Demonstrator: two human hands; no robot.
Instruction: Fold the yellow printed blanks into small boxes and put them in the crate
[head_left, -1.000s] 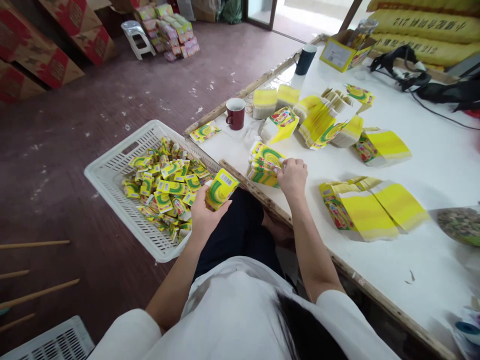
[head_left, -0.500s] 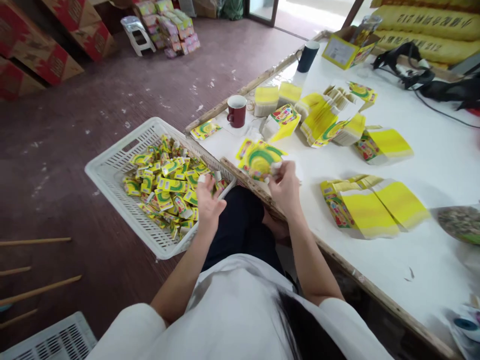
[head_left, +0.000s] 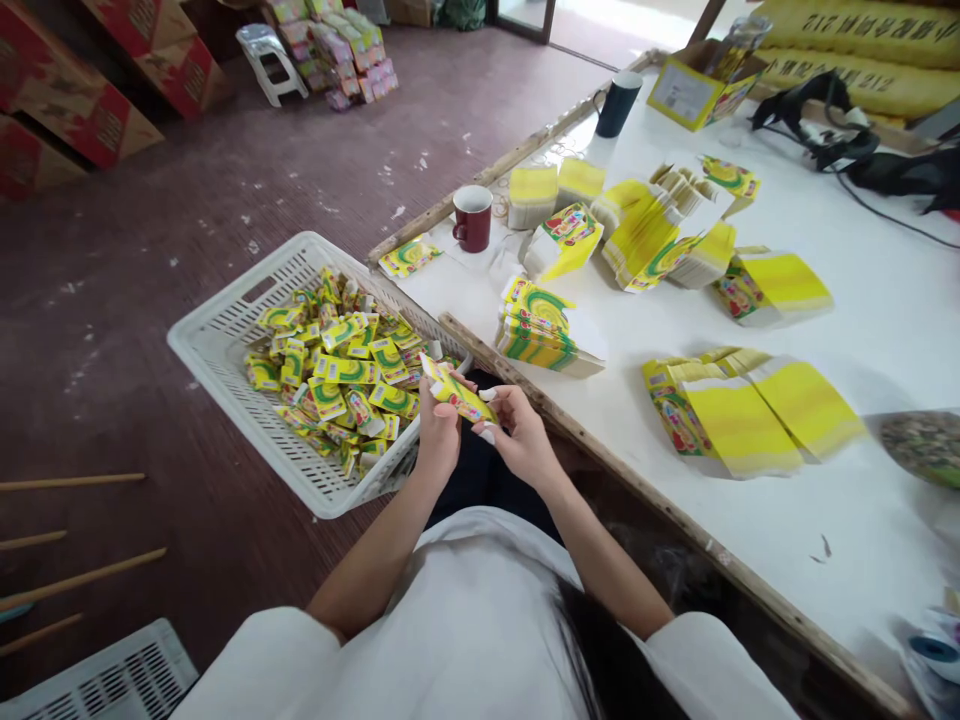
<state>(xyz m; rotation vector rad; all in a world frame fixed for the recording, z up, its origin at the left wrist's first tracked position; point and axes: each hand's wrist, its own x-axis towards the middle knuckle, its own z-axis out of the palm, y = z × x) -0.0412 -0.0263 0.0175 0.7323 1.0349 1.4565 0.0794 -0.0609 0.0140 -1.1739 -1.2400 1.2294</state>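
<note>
Both my hands hold one flat yellow-and-green carton blank (head_left: 456, 392) over my lap, beside the table edge. My left hand (head_left: 437, 438) grips its near end and my right hand (head_left: 517, 430) pinches the other end. A small stack of the same flat blanks (head_left: 541, 330) lies on the white table (head_left: 862, 330) just beyond my hands. To the left, a white plastic basket (head_left: 225, 345) holds several folded yellow-green boxes (head_left: 337, 365).
More stacks of flat blanks (head_left: 652, 235) and yellow sheets (head_left: 750, 410) cover the table. A red mug (head_left: 472, 218), a dark cup (head_left: 619, 103) and an open yellow box (head_left: 694, 90) stand at the far side. Black straps (head_left: 847, 135) lie far right. Red cartons (head_left: 82, 90) line the floor.
My left hand dropped a folded box into the basket. My right hand lifted one blank off the stack and brought it down over my lap, where both hands now hold it.
</note>
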